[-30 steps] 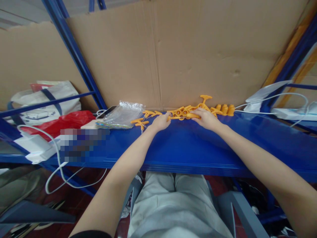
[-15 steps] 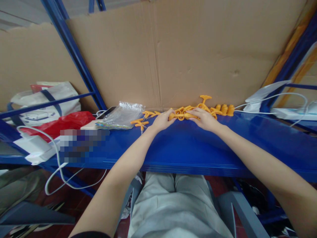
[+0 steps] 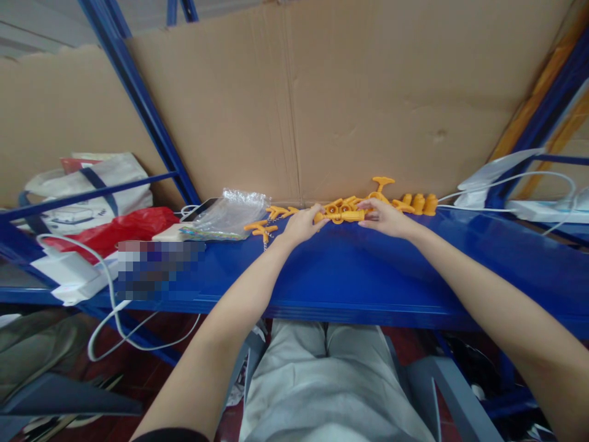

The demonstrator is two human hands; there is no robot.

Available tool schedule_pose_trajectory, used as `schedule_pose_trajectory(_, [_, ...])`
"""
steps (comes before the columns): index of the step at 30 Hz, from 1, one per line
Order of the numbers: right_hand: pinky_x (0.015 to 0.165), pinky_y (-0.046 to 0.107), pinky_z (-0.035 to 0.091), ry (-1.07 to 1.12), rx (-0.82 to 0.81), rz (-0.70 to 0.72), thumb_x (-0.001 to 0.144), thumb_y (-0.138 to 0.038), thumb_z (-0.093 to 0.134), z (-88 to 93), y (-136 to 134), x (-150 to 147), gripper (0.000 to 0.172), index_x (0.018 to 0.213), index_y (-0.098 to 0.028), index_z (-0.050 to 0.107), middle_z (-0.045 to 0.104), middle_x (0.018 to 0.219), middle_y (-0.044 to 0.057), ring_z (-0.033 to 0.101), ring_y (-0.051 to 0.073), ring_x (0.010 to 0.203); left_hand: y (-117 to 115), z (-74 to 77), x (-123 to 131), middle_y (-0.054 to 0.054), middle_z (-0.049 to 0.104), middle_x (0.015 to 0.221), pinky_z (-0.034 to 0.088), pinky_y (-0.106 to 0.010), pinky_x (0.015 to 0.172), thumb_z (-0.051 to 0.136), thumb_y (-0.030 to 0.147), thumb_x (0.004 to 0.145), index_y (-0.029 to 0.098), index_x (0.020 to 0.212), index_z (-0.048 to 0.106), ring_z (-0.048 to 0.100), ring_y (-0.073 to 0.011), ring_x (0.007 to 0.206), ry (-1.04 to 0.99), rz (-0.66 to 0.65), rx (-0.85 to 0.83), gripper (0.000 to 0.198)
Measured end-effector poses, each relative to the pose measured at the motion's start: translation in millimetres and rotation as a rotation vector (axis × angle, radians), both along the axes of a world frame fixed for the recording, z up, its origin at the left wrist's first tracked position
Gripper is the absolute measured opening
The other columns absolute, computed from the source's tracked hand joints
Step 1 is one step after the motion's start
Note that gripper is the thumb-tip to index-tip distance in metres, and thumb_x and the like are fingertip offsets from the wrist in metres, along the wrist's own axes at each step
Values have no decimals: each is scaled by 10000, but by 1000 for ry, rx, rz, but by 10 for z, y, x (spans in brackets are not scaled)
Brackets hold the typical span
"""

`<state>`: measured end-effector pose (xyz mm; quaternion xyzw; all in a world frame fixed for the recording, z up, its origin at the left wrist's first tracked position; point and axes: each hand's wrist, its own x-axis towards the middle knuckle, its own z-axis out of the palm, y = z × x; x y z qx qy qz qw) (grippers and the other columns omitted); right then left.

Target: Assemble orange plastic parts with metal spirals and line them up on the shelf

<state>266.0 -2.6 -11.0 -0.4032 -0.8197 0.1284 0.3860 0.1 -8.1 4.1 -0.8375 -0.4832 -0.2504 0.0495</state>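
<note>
My left hand [image 3: 304, 226] pinches the left end of a yellow plastic corkscrew body [image 3: 352, 216], which lies sideways just above the shelf's back part. At its right end is my right hand [image 3: 386, 218], thumb and fingers apart around the tip; whether they touch it I cannot tell. Behind it sit more yellow ring-shaped corkscrew parts [image 3: 346, 207], partly covered. Left of my left hand lie T-shaped yellow corkscrew handles [image 3: 261, 228] with metal spirals. A T-handle [image 3: 383, 182] stands upright behind my right hand. Several yellow caps [image 3: 418, 204] stand in a row to the right.
A clear plastic bag [image 3: 225, 218] and a red bag [image 3: 124, 228] lie left on the blue shelf [image 3: 340, 276]. White chargers with cables [image 3: 69, 270] sit at the left edge. Cardboard [image 3: 391, 92] closes the back; a power strip [image 3: 547, 213] is at right.
My right hand has drawn slightly right and its fingers have spread, showing more of the corkscrew body. My left hand keeps its grip on the left end.
</note>
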Motion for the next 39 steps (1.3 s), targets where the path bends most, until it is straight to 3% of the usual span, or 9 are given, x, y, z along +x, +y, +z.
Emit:
schedule_pose_trajectory(7, [805, 419, 619, 178, -332, -66, 960, -403, 555, 42, -102, -111, 315, 1171, -177, 613, 724, 934, 109, 740, 216, 771, -12, 5, 4, -61, 737, 934, 480, -279, 785, 582, 459, 940, 210, 1137, 610, 701, -241, 932, -11, 35, 34, 319])
schedule_pose_trajectory(12, [764, 394, 619, 236, -384, -69, 966, -384, 552, 70, -162, -166, 291, 1142, -158, 600, 728, 896, 106, 723, 186, 672, -11, 2, 4, -68, 743, 945, 483, -289, 778, 603, 467, 922, 206, 1104, 624, 704, -258, 935, -14, 56, 54, 319])
schedule_pose_trajectory(18, [741, 360, 612, 314, -390, 102, 727, -305, 817, 64, -134, -108, 461, 1081, -219, 534, 698, 803, -11, 699, 152, 633, 19, -17, -5, -46, 736, 857, 464, -269, 699, 630, 455, 901, 212, 1043, 635, 706, -239, 842, -65, 45, 103, 282])
schedule_pose_trajectory(24, [610, 298, 570, 334, -463, 90, 798, -498, 759, 122, -200, -135, 374, 873, -191, 557, 725, 741, 49, 673, 150, 554, 56, -39, -28, -25, 726, 812, 441, -244, 652, 647, 436, 890, 206, 1009, 629, 687, -196, 756, -120, -28, 167, 259])
schedule_pose_trajectory(29, [516, 249, 507, 312, -531, -1, 926, -649, 504, 189, -264, -187, 537, 717, -160, 576, 703, 642, 93, 629, 130, 469, 39, -51, -2, -35, 735, 851, 453, -247, 691, 677, 417, 871, 208, 1023, 640, 697, -201, 808, -102, -57, 200, 261])
schedule_pose_trajectory(33, [491, 251, 496, 329, -589, -61, 990, -582, 433, 194, -276, -212, 490, 814, -157, 603, 710, 654, 94, 621, 134, 453, 39, -61, 13, -29, 732, 830, 452, -248, 675, 669, 439, 873, 215, 1013, 642, 699, -207, 799, -108, -35, 189, 266])
schedule_pose_trajectory(38, [528, 254, 534, 404, -624, 68, 958, -375, 599, 165, -277, -171, 208, 1047, -187, 583, 752, 833, 69, 681, 144, 568, 61, -66, 7, -19, 720, 783, 443, -248, 651, 656, 453, 878, 213, 998, 645, 695, -207, 762, -125, -9, 162, 269])
schedule_pose_trajectory(39, [537, 254, 540, 403, -614, 90, 928, -321, 648, 160, -279, -162, 214, 1080, -193, 571, 753, 840, 55, 685, 142, 580, 64, -67, 3, -20, 718, 779, 443, -248, 649, 657, 450, 877, 211, 1000, 646, 695, -206, 757, -128, -8, 159, 269])
